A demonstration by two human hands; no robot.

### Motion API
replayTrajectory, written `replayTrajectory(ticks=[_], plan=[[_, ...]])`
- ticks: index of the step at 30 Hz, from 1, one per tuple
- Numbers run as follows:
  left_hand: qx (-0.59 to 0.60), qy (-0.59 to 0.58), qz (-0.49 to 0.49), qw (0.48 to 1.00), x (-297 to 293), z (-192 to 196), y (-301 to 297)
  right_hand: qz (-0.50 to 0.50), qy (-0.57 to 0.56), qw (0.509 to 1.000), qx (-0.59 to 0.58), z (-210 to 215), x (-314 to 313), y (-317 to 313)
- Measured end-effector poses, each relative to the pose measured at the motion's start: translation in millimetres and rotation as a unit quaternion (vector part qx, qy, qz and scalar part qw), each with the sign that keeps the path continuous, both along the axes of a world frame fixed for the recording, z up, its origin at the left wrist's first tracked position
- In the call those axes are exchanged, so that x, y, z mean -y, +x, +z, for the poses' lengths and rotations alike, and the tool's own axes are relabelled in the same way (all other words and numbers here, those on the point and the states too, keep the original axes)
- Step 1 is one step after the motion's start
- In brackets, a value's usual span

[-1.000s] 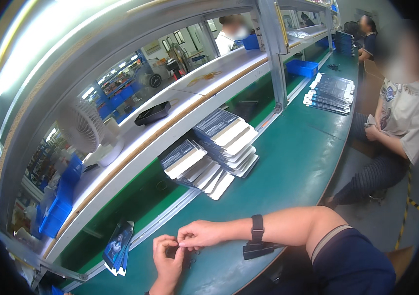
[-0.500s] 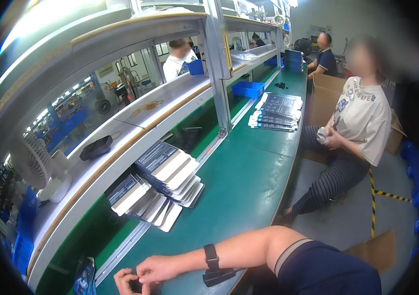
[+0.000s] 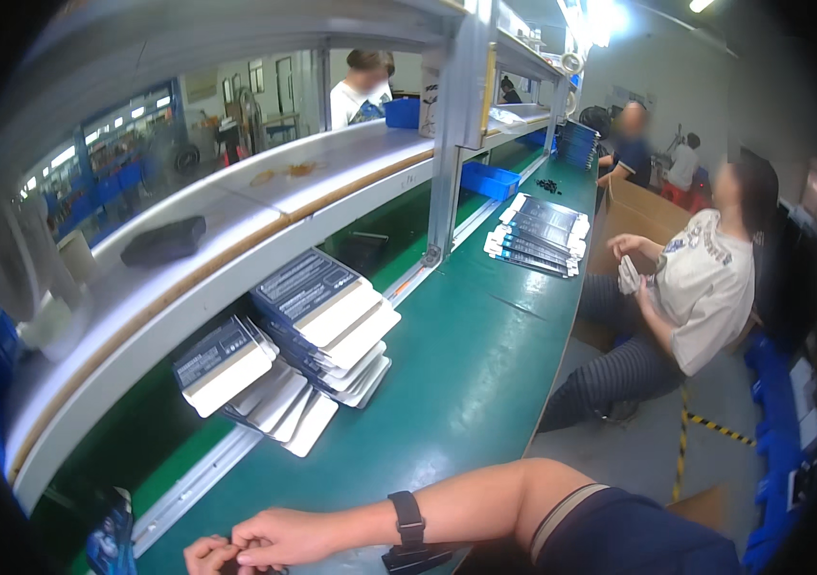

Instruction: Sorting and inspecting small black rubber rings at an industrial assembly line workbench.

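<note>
Your right hand point(image 3: 279, 537) and left hand point(image 3: 205, 554) meet at the lower edge of the green bench point(image 3: 466, 383), fingers closed together around something small and dark; what it is I cannot tell. Stacked flat boxes point(image 3: 284, 350) lie well apart, further up the bench.
</note>
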State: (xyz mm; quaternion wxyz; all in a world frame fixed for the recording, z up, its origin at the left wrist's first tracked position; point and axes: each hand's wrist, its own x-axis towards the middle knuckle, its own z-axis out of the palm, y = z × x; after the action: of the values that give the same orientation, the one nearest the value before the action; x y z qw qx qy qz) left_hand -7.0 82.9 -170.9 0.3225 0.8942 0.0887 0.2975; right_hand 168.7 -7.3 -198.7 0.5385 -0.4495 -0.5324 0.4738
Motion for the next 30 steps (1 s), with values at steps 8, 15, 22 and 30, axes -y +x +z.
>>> replayTrajectory(ticks=[8,15,22,30], plan=[[-0.013,-0.001,-0.002,1.000,-9.6,11.0,-2.4,-0.027,0.019,0.997,0.075,21.8,9.0,-0.6],[-0.037,0.038,-0.064,0.997,-18.8,12.6,-1.2,-0.061,0.058,0.987,0.133,25.3,10.3,-7.0],[-0.036,0.008,-0.068,0.997,-17.0,9.5,-1.1,-0.077,0.075,0.987,0.120,23.8,14.2,-6.8],[-0.007,0.054,-0.081,0.995,-10.8,7.6,1.0,-0.081,0.117,0.985,0.099,6.6,12.9,-8.2]])
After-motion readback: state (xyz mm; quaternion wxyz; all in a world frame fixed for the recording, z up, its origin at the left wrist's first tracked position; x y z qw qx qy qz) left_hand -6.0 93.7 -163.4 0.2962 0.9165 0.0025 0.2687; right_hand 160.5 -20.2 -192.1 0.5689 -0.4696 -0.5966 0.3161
